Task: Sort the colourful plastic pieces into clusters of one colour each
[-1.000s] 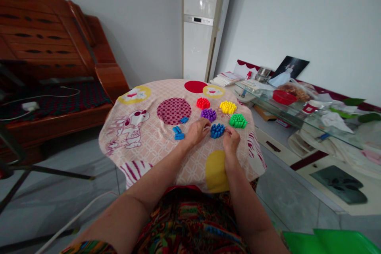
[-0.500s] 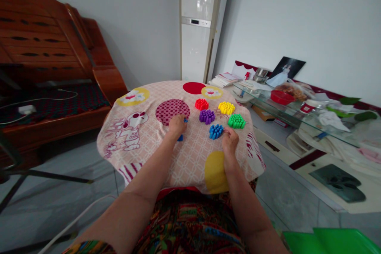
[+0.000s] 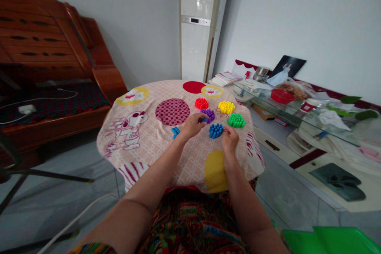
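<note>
My left hand (image 3: 194, 124) is closed in a pinch on a small blue plastic piece (image 3: 204, 120), held just left of the blue cluster and in front of the purple one. My right hand (image 3: 230, 139) is curled, its fingertips at the right edge of the upright blue pieces (image 3: 216, 130); whether anything is between them is hidden. Behind stand bunches of purple pieces (image 3: 209, 115), red pieces (image 3: 201, 103), yellow pieces (image 3: 226, 107) and green pieces (image 3: 236, 120). A few loose blue pieces (image 3: 175, 131) lie on the cloth left of my left wrist.
A patterned pink tablecloth (image 3: 160, 147) covers the round table. To the right, a glass shelf (image 3: 312, 121) carries papers, a red bowl (image 3: 282, 96) and a cup (image 3: 307, 106). A wooden bench (image 3: 44, 51) stands at left, a tall white appliance (image 3: 195, 47) behind the table.
My left hand has moved right from the loose blue pieces to beside the blue cluster, carrying a blue piece. The loose pieces are now uncovered. My right hand has stayed in place.
</note>
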The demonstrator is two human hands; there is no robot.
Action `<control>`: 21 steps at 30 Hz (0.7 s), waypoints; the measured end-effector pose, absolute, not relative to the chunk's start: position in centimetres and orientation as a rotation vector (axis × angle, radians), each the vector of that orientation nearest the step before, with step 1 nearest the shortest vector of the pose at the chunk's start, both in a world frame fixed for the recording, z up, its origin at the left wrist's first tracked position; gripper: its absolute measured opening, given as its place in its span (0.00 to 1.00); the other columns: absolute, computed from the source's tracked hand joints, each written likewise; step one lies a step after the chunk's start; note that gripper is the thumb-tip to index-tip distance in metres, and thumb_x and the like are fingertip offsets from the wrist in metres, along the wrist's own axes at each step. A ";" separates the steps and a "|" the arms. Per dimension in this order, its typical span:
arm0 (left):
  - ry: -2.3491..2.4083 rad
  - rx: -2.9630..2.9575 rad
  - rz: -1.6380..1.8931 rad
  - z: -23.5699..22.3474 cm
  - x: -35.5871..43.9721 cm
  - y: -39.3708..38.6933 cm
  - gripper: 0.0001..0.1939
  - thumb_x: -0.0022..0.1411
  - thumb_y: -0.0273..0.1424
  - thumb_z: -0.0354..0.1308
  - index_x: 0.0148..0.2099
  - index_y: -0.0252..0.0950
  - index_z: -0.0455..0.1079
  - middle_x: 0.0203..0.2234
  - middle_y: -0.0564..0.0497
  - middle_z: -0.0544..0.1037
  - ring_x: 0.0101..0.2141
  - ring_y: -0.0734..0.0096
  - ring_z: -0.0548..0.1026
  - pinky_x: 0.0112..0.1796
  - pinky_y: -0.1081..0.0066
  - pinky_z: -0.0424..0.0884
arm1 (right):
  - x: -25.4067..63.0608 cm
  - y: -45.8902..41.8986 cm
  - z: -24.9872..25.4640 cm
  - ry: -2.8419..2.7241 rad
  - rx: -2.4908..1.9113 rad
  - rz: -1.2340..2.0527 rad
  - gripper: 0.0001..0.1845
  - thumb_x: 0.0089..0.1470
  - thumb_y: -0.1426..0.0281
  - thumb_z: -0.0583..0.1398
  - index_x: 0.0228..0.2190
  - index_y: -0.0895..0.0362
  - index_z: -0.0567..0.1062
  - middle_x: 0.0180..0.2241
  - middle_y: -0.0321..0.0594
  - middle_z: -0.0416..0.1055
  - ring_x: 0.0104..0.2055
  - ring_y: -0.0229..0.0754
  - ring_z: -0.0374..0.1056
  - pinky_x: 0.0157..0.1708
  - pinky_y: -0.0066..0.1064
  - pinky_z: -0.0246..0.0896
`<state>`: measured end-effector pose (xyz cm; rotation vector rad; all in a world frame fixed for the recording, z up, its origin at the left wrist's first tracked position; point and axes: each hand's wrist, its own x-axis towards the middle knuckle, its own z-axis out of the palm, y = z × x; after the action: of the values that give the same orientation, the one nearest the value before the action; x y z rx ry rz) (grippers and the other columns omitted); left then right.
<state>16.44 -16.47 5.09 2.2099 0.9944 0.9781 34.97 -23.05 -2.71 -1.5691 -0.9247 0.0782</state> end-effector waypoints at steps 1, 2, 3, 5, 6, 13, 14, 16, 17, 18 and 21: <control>0.932 2.200 0.993 5.2 16.8 -16.8 0.16 0.55 0.24 0.59 0.46 0.35 0.77 0.38 0.50 0.81 0.36 0.70 0.77 0.42 0.70 0.73 | 35.0 -23.1 -2.7 -0.922 -1.568 0.080 0.17 0.47 0.69 0.54 0.34 0.59 0.81 0.35 0.47 0.80 0.40 0.48 0.73 0.46 0.39 0.66; 0.879 2.193 1.003 5.3 17.2 -17.2 0.15 0.55 0.25 0.60 0.46 0.35 0.77 0.37 0.50 0.81 0.36 0.70 0.77 0.42 0.69 0.73 | 35.0 -23.1 -2.6 -0.915 -1.563 0.080 0.17 0.48 0.68 0.54 0.34 0.59 0.81 0.35 0.47 0.80 0.40 0.49 0.73 0.47 0.39 0.66; 0.838 2.188 1.010 5.5 17.7 -17.7 0.14 0.55 0.25 0.61 0.45 0.35 0.76 0.37 0.50 0.81 0.36 0.70 0.77 0.42 0.69 0.72 | 35.0 -23.2 -2.6 -0.907 -1.554 0.082 0.17 0.48 0.68 0.54 0.34 0.59 0.81 0.35 0.47 0.80 0.41 0.49 0.73 0.47 0.39 0.66; 0.784 2.199 1.008 5.9 18.8 -18.5 0.13 0.54 0.26 0.62 0.45 0.35 0.76 0.37 0.51 0.81 0.36 0.70 0.77 0.42 0.69 0.72 | 35.1 -23.2 -2.5 -0.878 -1.530 0.093 0.18 0.49 0.67 0.54 0.35 0.59 0.81 0.34 0.47 0.80 0.41 0.48 0.73 0.48 0.39 0.65; 0.766 2.218 1.002 6.0 19.4 -18.9 0.13 0.54 0.26 0.63 0.44 0.35 0.75 0.36 0.51 0.80 0.36 0.70 0.76 0.42 0.69 0.72 | 35.2 -23.3 -2.5 -0.859 -1.519 0.099 0.19 0.50 0.66 0.53 0.35 0.59 0.81 0.34 0.47 0.80 0.40 0.48 0.73 0.48 0.39 0.65; 0.647 2.511 0.925 5.6 22.9 -19.6 0.10 0.55 0.26 0.64 0.42 0.36 0.75 0.38 0.47 0.80 0.42 0.62 0.75 0.47 0.64 0.69 | 35.3 -23.5 -2.2 -0.825 -1.446 0.112 0.21 0.50 0.65 0.51 0.36 0.61 0.80 0.36 0.49 0.79 0.39 0.47 0.72 0.45 0.38 0.67; 0.641 2.552 0.900 5.4 23.2 -19.5 0.10 0.55 0.26 0.64 0.41 0.36 0.75 0.38 0.47 0.80 0.42 0.61 0.75 0.48 0.63 0.68 | 35.3 -23.5 -2.2 -0.823 -1.447 0.108 0.21 0.50 0.65 0.51 0.36 0.60 0.80 0.36 0.49 0.79 0.39 0.47 0.72 0.44 0.38 0.67; 0.646 2.616 0.854 4.8 23.6 -19.3 0.10 0.56 0.26 0.62 0.42 0.36 0.75 0.39 0.46 0.80 0.43 0.60 0.75 0.49 0.62 0.67 | 35.3 -23.5 -2.3 -0.826 -1.452 0.103 0.20 0.51 0.64 0.51 0.35 0.60 0.80 0.37 0.48 0.79 0.38 0.47 0.72 0.44 0.38 0.67; 0.658 2.639 0.836 4.6 23.7 -19.2 0.10 0.56 0.26 0.61 0.42 0.36 0.75 0.39 0.46 0.80 0.43 0.59 0.74 0.49 0.62 0.66 | 35.3 -23.5 -2.4 -0.829 -1.451 0.103 0.20 0.51 0.64 0.52 0.35 0.59 0.80 0.37 0.48 0.79 0.38 0.47 0.72 0.44 0.38 0.67; 0.675 2.655 0.823 4.3 23.8 -19.1 0.10 0.57 0.26 0.60 0.43 0.36 0.76 0.39 0.46 0.80 0.44 0.59 0.74 0.49 0.61 0.66 | 35.4 -23.5 -2.4 -0.832 -1.449 0.103 0.20 0.51 0.64 0.52 0.35 0.59 0.80 0.37 0.48 0.79 0.38 0.46 0.72 0.44 0.38 0.67; 0.720 2.680 0.794 3.7 23.8 -18.9 0.11 0.59 0.26 0.59 0.44 0.36 0.76 0.39 0.45 0.80 0.46 0.57 0.73 0.50 0.60 0.65 | 35.5 -23.4 -2.6 -0.845 -1.456 0.109 0.20 0.52 0.64 0.52 0.36 0.59 0.80 0.39 0.49 0.79 0.38 0.46 0.72 0.45 0.39 0.67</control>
<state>23.81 -18.91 3.67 2.6799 0.7202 0.7943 35.47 -23.44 -2.61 -1.4556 -0.8448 0.1092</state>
